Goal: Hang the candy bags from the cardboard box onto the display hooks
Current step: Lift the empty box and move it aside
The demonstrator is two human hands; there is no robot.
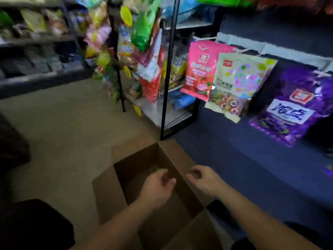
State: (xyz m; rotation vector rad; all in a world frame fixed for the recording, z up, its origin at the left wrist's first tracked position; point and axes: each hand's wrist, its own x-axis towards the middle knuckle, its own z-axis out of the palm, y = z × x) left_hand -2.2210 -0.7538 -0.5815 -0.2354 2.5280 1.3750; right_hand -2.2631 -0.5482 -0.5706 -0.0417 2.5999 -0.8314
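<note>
Position: the person stands over the box (133, 166), which sits open on the floor just in front of the dark blue display. The left hand (158, 184) hangs above the box opening; the right hand (203, 177) is over its right wall. Both hands are loosely curled and hold nothing.

Bags: three hang from the rail (270, 49) on hooks: a pink bag (198, 69), a cream bag (237, 82) and a purple bag (292, 105). No bag is visible inside the box, but its interior is dim and blurred, and the left hand covers part of the floor of it.

Likely faults from here:

1. Missed stock. A flat bag lying in the dark bottom could be overlooked. Cause: poor light and the hand blocking the view.
2. Dislodged bags. The pink bag overlaps the cream one, and both hang tilted. A new bag pushed in close by could knock one off its hook.
3. Failed hang. The hook tips are thin and hard to see, so a bag's hole may miss one.
4. Snagging. A rising wrist could catch the right wall and shift the box.
</note>
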